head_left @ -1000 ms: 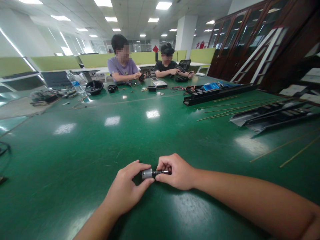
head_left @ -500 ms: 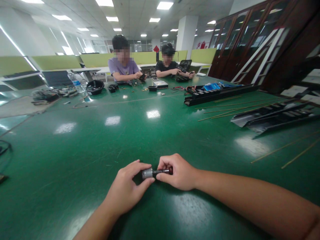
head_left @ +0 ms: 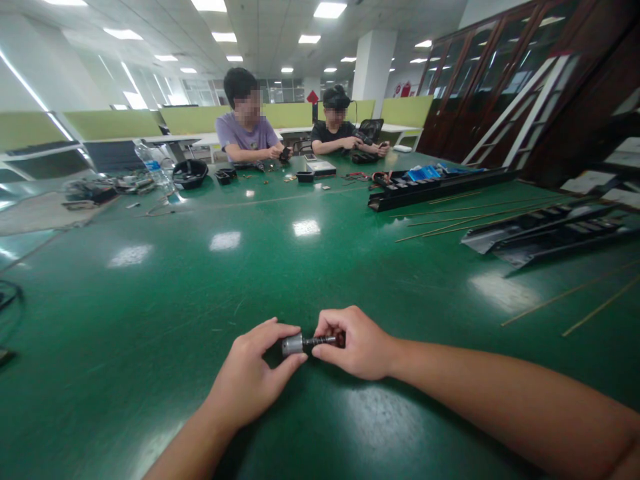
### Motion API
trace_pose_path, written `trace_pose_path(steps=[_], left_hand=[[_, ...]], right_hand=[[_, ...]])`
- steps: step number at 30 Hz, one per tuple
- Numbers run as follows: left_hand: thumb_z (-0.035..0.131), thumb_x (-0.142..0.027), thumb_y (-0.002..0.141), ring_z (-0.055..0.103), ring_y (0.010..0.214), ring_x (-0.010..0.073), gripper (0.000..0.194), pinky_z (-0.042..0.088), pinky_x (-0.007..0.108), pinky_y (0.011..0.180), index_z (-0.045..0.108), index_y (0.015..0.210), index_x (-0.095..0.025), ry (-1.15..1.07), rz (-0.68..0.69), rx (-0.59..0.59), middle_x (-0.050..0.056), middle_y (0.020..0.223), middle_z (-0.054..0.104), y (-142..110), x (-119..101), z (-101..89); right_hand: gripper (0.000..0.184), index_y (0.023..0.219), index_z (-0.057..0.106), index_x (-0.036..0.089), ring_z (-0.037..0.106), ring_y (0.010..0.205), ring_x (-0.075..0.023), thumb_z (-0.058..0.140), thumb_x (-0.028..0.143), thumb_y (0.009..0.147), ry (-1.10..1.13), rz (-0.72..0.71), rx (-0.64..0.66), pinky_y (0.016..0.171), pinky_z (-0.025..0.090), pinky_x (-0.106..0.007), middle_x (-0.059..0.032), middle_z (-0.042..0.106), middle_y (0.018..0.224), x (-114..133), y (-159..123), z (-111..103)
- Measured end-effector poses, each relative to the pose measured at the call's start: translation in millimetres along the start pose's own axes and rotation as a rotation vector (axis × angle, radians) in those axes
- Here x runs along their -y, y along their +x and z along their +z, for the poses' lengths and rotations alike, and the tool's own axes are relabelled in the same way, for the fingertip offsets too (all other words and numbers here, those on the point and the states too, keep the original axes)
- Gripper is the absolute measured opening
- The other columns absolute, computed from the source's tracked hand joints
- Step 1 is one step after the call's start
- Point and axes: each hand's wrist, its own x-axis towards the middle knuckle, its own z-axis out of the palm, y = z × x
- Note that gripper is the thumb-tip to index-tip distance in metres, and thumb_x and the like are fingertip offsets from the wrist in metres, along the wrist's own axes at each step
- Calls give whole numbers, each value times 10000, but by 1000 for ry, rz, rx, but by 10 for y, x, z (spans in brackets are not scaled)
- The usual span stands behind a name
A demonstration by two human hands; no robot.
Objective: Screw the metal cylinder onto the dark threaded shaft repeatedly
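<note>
A small metal cylinder (head_left: 293, 345) with a dark threaded shaft (head_left: 323, 341) is held between both hands just above the green table (head_left: 200, 280). My left hand (head_left: 250, 380) pinches the silver cylinder end between thumb and fingers. My right hand (head_left: 357, 343) is closed around the dark shaft end, and its fingers hide the far tip. The two hands nearly touch at the middle of the part.
Black plastic trays (head_left: 430, 187) and thin wooden sticks (head_left: 565, 293) lie to the right. Two other people (head_left: 245, 130) sit at the far end, handling small parts. A black bowl (head_left: 189, 175), a water bottle (head_left: 153, 170) and cables lie at the far left.
Both hands and the part have shifted very slightly upward; the grip is the same. The view has barely moved.
</note>
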Motion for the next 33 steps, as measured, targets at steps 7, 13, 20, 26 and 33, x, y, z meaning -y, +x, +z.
trace_pose_path(steps=[7,13,20,26,33], left_hand=[[715,-340,815,684,1066,272,267,528,492,1015,697,1069,-261,0,12,-10,29,1021,750,1,-7,4],[715,-345,817,681,1073,266,265,527,489,1017,698,1069,-268,-2,6,-10,23,1026,750,-1,-16,0],[721,-344,810,681,1072,266,277,537,474,1001,698,1074,-264,8,-3,-14,29,1027,749,-20,27,12],[716,-355,817,679,1076,260,282,532,484,1008,687,1088,-283,4,-1,-13,11,1040,746,-15,26,1],[720,-352,815,679,1075,261,280,532,474,1009,692,1082,-273,5,-3,-18,20,1037,746,-6,19,-2]], right_hand=[[111,776,605,163,480,518,-87,691,233,768,6,2,-15,494,356,-200,43,555,600,2,-2,-6],[116,771,601,162,484,514,-87,691,236,763,15,8,-7,495,357,-204,41,558,604,3,-1,-6],[118,770,595,164,481,510,-88,681,244,771,17,23,-8,493,348,-202,41,549,590,-1,5,0],[119,773,595,165,479,502,-87,683,245,769,12,23,-13,483,341,-200,43,547,584,14,1,-8],[119,768,594,161,485,503,-87,682,242,769,19,10,-22,488,351,-201,42,549,585,12,3,-9]])
